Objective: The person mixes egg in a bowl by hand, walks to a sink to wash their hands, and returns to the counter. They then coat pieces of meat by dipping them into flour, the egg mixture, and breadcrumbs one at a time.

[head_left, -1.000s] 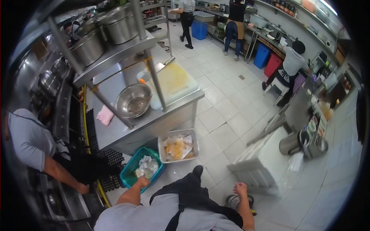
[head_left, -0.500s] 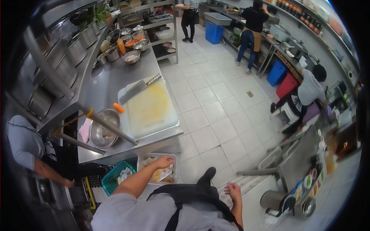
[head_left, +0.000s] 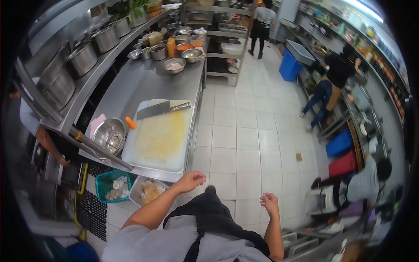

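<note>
My left hand [head_left: 192, 180] hangs in the air just off the near corner of the steel counter, its fingers loosely bent and nothing in them. My right hand [head_left: 269, 202], raised over the tiled floor, is likewise loose and holds nothing. Nearest the left hand is a white cutting board [head_left: 155, 146] with yellow stains. A cleaver-like knife [head_left: 153, 110] with a patterned handle lies across its far end. Beside the board are a piece of carrot [head_left: 130, 122] and a steel bowl [head_left: 107, 136] with a pink cloth [head_left: 97, 124] behind it.
Below the counter stand a green bin [head_left: 101, 187] and a white bin [head_left: 136, 198] with scraps. Bowls and an orange bottle [head_left: 171, 47] crowd the counter's far end. Co-workers stand at the right-hand counters; one person [head_left: 365, 183] bends near a red bin [head_left: 343, 165].
My view has swung right, and the counter appears farther left. My body has moved forward along the aisle. Both hands stay without anything in them.
</note>
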Tool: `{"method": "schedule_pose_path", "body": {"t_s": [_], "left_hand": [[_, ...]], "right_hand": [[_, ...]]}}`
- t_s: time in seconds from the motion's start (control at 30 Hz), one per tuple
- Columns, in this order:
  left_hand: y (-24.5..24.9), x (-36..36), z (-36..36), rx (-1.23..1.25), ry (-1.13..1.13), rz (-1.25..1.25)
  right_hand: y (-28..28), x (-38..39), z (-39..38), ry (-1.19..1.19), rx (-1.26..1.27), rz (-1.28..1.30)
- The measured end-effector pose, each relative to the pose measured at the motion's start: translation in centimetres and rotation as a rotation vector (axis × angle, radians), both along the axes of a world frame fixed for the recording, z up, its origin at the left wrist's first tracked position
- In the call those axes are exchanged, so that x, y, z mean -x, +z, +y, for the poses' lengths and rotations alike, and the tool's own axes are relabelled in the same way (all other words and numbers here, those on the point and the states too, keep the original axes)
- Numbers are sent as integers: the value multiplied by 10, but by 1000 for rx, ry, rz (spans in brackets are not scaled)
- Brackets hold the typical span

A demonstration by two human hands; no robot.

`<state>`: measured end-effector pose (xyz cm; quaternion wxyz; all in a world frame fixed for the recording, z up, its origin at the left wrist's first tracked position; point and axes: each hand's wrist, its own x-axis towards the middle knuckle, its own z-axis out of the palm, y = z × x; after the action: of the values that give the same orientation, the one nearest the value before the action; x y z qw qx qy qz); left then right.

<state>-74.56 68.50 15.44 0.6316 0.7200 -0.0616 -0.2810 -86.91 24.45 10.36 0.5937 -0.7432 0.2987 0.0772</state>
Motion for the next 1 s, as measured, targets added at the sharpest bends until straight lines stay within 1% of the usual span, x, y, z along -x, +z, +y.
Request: {"method": "schedule_pose_path", "body": {"t_s": [0.03, 0.07, 0.13, 0.2, 0.23, 0.27, 0.3, 0.33, 0.37, 0.4, 0.47, 0.5, 0.57, 0.63, 0.7, 0.73, 0.77, 0.83, 0.87, 0.9, 0.93, 1.0], "left_hand": [[3, -17, -5, 8, 27, 1], [6, -36, -8, -23, 75, -54], [28, -78, -18, -125, 172, -128], [35, -126, -29, -122, 233, -147], [38, -151, -37, -127, 286, -184], [36, -176, -47, -122, 346, -265], [46, -203, -55, -123, 371, -270], [64, -228, -64, -200, 331, -344], [77, -251, -70, -281, 280, -408], [85, -274, -77, -296, 284, -392], [97, -328, -92, -325, 277, -590], [102, -355, -97, -336, 286, -584], [109, -405, -108, -479, 283, -765], [119, -447, -117, -530, 338, -790], [134, -484, -123, -635, 470, -672], [134, -503, -119, -612, 541, -675], [132, -522, -113, -624, 561, -680], [130, -554, -95, -693, 736, -610], [131, -568, -85, -703, 794, -627], [128, -581, -73, -711, 815, -614], [122, -596, -60, -749, 882, -603], [112, -624, -36, -788, 976, -581]], "right_hand": [[-7, -23, -13, 27, 8, 1], [-14, -43, -23, 34, -6, 28], [-34, -76, -42, 57, -11, 60], [-58, -86, -65, -53, -144, 183], [-77, -88, -83, -63, -216, 249], [-86, -92, -93, -63, -183, 301], [-85, -95, -100, -58, -183, 375], [-67, -100, -100, -6, -75, 430], [-60, -102, -106, -9, -67, 476], [-60, -106, -114, -15, -58, 519], [-80, -127, -135, -8, -75, 552], [-89, -150, -143, -9, -83, 571], [-109, -196, -179, -2, -93, 604], [-129, -250, -234, 13, -100, 623], [-150, -300, -289, 23, -118, 638], [-159, -327, -314, 29, -124, 644], [-169, -357, -338, 38, -128, 650], [-184, -412, -369, 55, -129, 671], [-189, -437, -381, 65, -123, 689], [-169, -483, -373, 53, -44, 572], [-161, -527, -370, 130, 32, 478], [-135, -619, -359, 143, 55, 395]]}}
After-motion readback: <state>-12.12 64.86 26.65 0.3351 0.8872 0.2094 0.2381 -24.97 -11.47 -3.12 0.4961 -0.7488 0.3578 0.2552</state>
